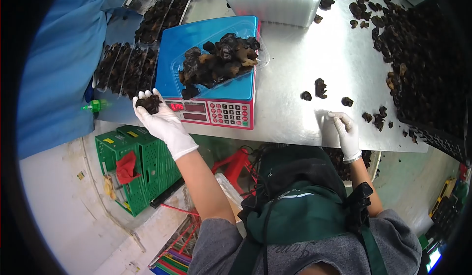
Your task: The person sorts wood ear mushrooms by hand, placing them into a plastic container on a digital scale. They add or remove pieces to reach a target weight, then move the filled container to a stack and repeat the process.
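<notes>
My left hand, in a white glove, is palm up with its fingers curled round a dark wood ear mushroom, at the scale's front left corner. Beside it, the digital scale has a blue platform and a red-edged keypad panel with lit red digits. On the platform lies a see-through plastic tray holding a heap of wood ear mushrooms. My right hand, also gloved, is over the metal table's front edge, its fingers apart and nothing visible in them. Just beyond it lie a few loose mushrooms.
Filled mushroom trays stand left of the scale. A stack of plastic trays is at the back of the metal table. A large mushroom pile spreads at right, by a black crate. Green crates stand below left.
</notes>
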A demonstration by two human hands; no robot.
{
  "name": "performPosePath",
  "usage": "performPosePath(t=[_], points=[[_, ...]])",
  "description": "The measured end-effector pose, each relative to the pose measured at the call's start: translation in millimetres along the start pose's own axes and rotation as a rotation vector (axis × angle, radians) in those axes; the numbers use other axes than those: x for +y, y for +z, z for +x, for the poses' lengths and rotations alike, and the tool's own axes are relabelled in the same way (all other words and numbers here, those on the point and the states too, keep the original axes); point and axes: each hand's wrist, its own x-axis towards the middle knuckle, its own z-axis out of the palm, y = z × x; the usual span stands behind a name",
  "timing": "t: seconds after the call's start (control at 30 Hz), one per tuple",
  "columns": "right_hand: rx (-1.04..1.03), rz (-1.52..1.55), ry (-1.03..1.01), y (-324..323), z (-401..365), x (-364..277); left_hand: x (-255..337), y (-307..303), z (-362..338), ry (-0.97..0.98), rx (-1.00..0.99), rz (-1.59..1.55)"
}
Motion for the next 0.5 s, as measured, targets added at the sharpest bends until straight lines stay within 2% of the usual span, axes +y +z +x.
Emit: performPosePath(t=[0.07,0.13,0.2,0.27,0.3,0.33,0.4,0.5], points=[[-0.072,0.055,0.008,1.5,-2.0,-2.8,3.4,14.3,-29.0,0.071,-0.132,0.114],[-0.253,0.475,0.173,18.1,-2.9,-16.3,3.9,30.7,-83.4,0.138,-0.411,0.404],[-0.392,0.811,0.329,44.3,-2.0,-38.5,-10.8,31.2,-142.9,0.03,-0.507,0.578],[-0.477,1.067,0.482,66.9,-2.4,-59.8,-21.2,19.0,-176.0,0.133,-1.072,0.854],[-0.536,1.236,0.533,72.1,1.9,-54.8,-27.1,12.1,-189.6,0.022,-1.222,0.835],[-0.498,1.294,0.574,75.7,4.4,-51.8,-30.4,9.6,-200.4,-0.092,-1.371,0.808],[-0.437,1.322,0.625,80.6,5.8,-60.9,-22.8,10.3,-213.1,0.163,-1.391,0.879],[-0.431,1.278,0.631,92.4,2.8,-65.7,2.2,11.7,-194.3,-0.096,-1.27,0.699]])
